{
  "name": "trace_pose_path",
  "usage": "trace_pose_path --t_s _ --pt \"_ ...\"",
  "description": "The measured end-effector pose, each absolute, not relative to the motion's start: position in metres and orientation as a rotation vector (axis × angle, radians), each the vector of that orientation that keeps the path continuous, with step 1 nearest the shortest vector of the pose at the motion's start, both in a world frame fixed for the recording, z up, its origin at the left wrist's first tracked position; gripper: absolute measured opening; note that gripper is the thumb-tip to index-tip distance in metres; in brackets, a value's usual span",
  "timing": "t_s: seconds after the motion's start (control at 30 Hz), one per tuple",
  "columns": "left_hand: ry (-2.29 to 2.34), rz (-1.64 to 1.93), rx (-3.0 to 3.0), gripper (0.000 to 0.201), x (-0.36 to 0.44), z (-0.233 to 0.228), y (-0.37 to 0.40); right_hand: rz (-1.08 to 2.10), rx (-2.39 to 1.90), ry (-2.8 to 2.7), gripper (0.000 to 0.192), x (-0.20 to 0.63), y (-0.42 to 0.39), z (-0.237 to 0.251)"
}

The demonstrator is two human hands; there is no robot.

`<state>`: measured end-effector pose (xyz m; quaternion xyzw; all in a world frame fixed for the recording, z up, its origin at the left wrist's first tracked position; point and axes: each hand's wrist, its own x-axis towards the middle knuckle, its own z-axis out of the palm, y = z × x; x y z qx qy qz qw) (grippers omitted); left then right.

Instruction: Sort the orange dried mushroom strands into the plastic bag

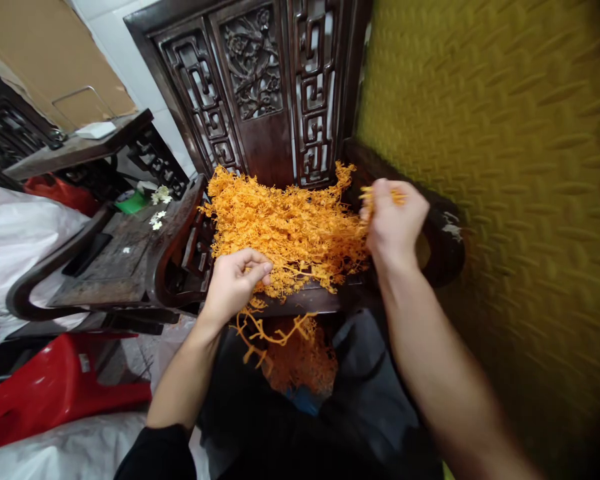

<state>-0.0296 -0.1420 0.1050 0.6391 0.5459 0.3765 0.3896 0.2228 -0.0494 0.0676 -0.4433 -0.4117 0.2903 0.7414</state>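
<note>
A heap of orange plastic-looking branched sprigs (280,223) covers the seat of a dark carved wooden chair (265,150). At the heap's front left edge, my left hand (237,280) is closed in a pinch on a thin orange sprig. Below it a looser orange strand (280,337) dangles over the seat's front edge; whether it joins the pinched piece I cannot tell. My right hand (397,223) is closed at the heap's right side, with orange sprig pieces showing between its fingers.
More orange pieces (303,360) lie low between my legs. A yellow textured panel (490,133) rises close on the right. To the left are another wooden chair (105,273) bearing a green tape roll (131,201), a red plastic stool (45,387) and white sacks (23,233).
</note>
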Motion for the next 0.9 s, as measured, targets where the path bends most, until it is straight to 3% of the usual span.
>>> trace_pose_path --t_s 0.03,0.17,0.33,0.5,0.9 --pt "1.362 0.961 1.546 0.018 -0.032 0.102 -0.141 0.642 -0.929 -0.737 0.032 0.233 -0.044 0.065" --pt "1.187 1.084 1.303 0.021 -0.034 0.092 -0.129 1.193 -0.790 -0.752 0.046 0.237 -0.048 0.065" --pt "0.902 1.360 0.842 0.017 -0.025 0.088 -0.115 1.593 -0.560 -0.766 0.048 0.206 -0.073 0.085" --pt "0.722 1.539 0.536 0.009 -0.020 0.086 -0.108 1.607 -0.525 -0.731 0.045 0.203 -0.072 0.091" --pt "0.785 1.524 0.611 0.008 -0.012 0.088 -0.111 1.581 -0.554 -0.688 0.040 0.196 -0.072 0.083"
